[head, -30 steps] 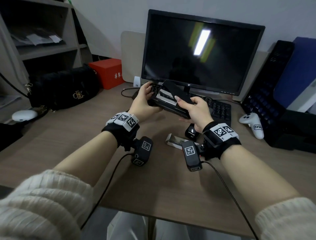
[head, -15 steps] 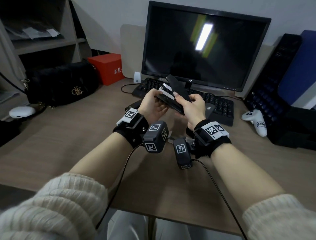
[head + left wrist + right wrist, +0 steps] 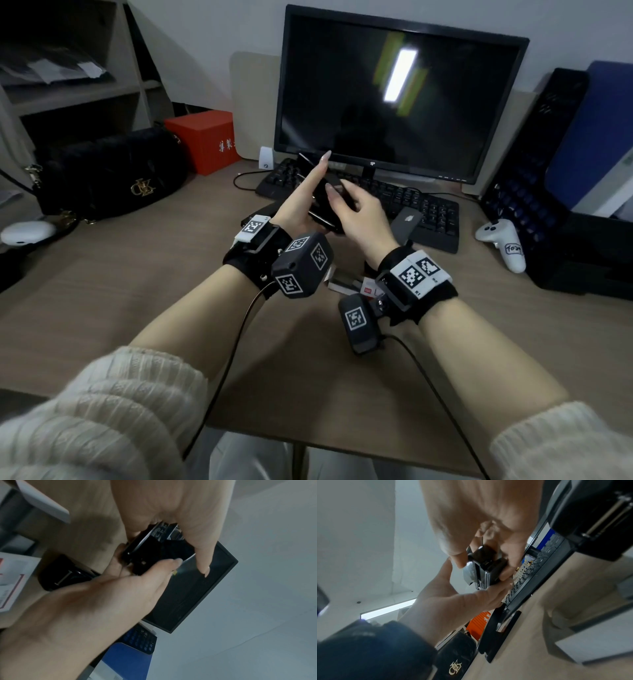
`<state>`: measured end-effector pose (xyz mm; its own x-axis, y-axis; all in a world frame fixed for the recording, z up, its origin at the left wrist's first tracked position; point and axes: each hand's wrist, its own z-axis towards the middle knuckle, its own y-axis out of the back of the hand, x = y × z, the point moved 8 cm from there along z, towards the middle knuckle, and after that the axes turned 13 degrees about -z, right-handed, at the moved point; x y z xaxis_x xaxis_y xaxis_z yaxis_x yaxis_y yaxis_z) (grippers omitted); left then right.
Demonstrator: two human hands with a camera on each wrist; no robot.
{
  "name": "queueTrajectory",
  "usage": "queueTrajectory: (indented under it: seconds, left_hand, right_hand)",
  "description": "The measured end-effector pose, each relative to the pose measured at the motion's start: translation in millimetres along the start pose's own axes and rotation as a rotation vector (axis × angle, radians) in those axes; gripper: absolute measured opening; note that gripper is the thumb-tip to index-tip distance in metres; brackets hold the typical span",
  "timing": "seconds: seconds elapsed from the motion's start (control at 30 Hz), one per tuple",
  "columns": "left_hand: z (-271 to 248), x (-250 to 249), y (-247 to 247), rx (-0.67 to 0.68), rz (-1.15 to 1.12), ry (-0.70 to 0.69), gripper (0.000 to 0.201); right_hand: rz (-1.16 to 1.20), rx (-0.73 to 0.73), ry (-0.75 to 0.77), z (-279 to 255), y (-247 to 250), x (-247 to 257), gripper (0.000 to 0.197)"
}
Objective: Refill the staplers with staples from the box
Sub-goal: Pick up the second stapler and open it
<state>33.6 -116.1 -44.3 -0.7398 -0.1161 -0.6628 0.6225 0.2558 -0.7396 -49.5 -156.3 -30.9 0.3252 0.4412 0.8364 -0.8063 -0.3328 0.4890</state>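
A black stapler (image 3: 323, 221) (image 3: 154, 553) (image 3: 488, 566) is held in the air in front of the keyboard, between both hands. My left hand (image 3: 305, 198) (image 3: 453, 601) lies under it with straight fingers, index pointing up. My right hand (image 3: 359, 216) (image 3: 479, 513) grips it from above, thumb and fingers curled round it. The white and red staple box (image 3: 342, 286) (image 3: 10, 581) lies on the desk below my wrists, partly hidden. A second black stapler (image 3: 63, 573) sits beside the box. A third stapler (image 3: 258, 214) (image 3: 498, 628) lies left of my left wrist.
Behind the hands stand a black keyboard (image 3: 428, 209) and a dark monitor (image 3: 394, 96). A grey phone (image 3: 406, 222) lies by the keyboard. A black handbag (image 3: 113, 178) and a red box (image 3: 205, 140) are at the left, a white controller (image 3: 503, 240) at the right.
The stapler has come nearer to me and its silver channel no longer shows in the head view. My left fingers have straightened out. My right hand has moved over the stapler's top.
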Motion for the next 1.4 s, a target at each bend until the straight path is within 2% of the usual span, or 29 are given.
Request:
queueTrajectory:
  seconds: [0.07,0.17,0.47,0.57,0.7,0.77,0.9,1.03,1.27,1.4]
  left_hand:
    - [0.8,1.9,-1.7,0.013,0.055,0.017,0.049]
    - [2.7,0.1,4.9,-0.006,0.093,-0.017,0.028]
    - [9.0,4.4,21.1,0.001,0.072,-0.086,0.038]
    - [9.0,6.9,20.6,0.045,0.068,-0.099,0.026]
    - [5.1,10.7,15.8,0.096,0.105,-0.092,0.021]
    - [3.0,11.6,14.2,0.093,0.115,-0.099,0.021]
    - [1.0,12.7,13.0,0.088,0.114,-0.118,0.034]
    - [-2.3,13.3,10.4,0.078,0.096,-0.130,0.021]
    - [-2.0,13.8,13.9,0.017,0.034,-0.173,0.018]
    - [0.0,13.9,15.8,-0.005,0.041,-0.192,0.040]
  right_hand:
    - [0.076,0.082,-0.013,-4.4,-7.1,1.3,0.068]
    - [0.320,0.186,-0.072,-12.8,-9.6,0.5,0.051]
    - [0.592,0.250,-0.055,-22.9,-11.5,-22.6,0.050]
    - [0.602,0.278,-0.035,-21.0,-11.9,-22.0,0.055]
    - [0.558,0.261,-0.070,-18.6,-11.8,-31.1,0.047]
    - [0.541,0.262,-0.081,-19.1,-12.5,-33.1,0.043]
    - [0.537,0.275,-0.073,-22.8,-13.4,-31.3,0.041]
    - [0.542,0.283,-0.056,-24.2,-13.8,-31.8,0.043]
    - [0.613,0.316,-0.030,-25.9,-12.4,-28.8,0.040]
    - [0.604,0.318,-0.027,-26.0,-13.0,-29.3,0.040]
